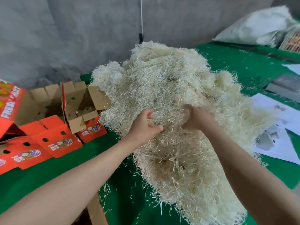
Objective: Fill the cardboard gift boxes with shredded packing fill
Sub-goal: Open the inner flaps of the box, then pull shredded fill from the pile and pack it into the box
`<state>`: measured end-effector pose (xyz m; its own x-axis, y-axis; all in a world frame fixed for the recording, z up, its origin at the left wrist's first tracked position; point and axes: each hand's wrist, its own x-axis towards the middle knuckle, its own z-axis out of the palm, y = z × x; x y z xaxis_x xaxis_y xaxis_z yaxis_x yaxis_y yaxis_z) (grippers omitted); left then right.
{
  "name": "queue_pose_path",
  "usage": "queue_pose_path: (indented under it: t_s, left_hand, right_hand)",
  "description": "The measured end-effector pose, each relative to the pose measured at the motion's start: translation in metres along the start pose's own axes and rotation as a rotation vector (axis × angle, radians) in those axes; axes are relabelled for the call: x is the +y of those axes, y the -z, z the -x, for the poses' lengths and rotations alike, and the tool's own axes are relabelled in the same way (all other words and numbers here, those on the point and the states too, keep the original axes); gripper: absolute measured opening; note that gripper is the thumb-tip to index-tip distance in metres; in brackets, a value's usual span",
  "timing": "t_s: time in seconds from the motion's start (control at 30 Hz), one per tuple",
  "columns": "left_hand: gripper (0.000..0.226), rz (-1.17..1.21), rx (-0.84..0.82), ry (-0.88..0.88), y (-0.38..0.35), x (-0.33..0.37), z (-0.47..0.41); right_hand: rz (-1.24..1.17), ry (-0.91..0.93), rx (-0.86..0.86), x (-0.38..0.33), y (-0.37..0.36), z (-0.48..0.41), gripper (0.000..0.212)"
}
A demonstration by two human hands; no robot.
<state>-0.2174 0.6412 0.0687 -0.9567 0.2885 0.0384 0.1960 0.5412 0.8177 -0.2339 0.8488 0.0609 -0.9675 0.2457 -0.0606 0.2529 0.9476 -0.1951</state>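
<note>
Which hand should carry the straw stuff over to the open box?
Probably the left hand: it already pinches the shredded fill, and the open box sits on its side. The right hand is farther away.

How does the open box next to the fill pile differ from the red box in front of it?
The open box stands with its flaps up, brown inside showing, a few strands of fill at the bottom. The red box in front has its top flaps folded down, so only its printed red outside shows. Both are red cardboard with a fruit label, on the green table.
</note>
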Motion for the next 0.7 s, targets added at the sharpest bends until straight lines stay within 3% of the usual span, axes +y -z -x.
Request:
queue_pose_path:
  t_s: [0.07, 0.2, 0.23, 0.27, 0.33, 0.4, 0.5, 0.6, 0.7]
  left_hand:
    - [0.095, 0.043, -0.016, -0.015, -0.003, 0.007, -0.009]
    - [0.137, -0.001, -0.052, -0.071, -0.001, 0.025, -0.025]
    - [0.132, 0.017, -0.054, -0.065, 0.001, 0.027, -0.030]
    - [0.107, 0.143, -0.053, -0.068, 0.003, 0.030, -0.034]
    - [0.020, 0.578, 0.033, -0.040, 0.010, 0.035, -0.036]
    - [0.025, 0.725, 0.184, 0.054, 0.019, 0.028, -0.040]
    - [0.027, 0.553, 0.249, 0.168, 0.032, 0.010, -0.042]
    - [0.025, 0.481, 0.211, 0.264, 0.037, -0.007, -0.045]
    - [0.045, 0.466, 0.177, 0.303, 0.035, -0.008, -0.042]
  right_hand:
    - [-0.251, 0.011, -0.015, -0.006, 0.003, -0.002, 0.061]
    - [-0.523, 0.259, 0.318, -0.054, 0.036, 0.004, 0.060]
    - [-0.568, 0.338, 0.358, -0.069, 0.045, 0.010, 0.059]
    - [-0.606, 0.399, 0.359, -0.083, 0.053, 0.017, 0.059]
    - [-0.685, 0.465, 0.227, -0.103, 0.061, 0.028, 0.063]
    - [-0.744, 0.465, 0.046, -0.107, 0.065, 0.030, 0.073]
    - [-0.686, 0.406, -0.007, -0.081, 0.077, 0.024, 0.092]
    - [-0.253, 0.262, 0.004, -0.031, 0.081, 0.009, 0.105]
    - [0.005, 0.072, -0.214, 0.006, 0.061, -0.003, 0.099]
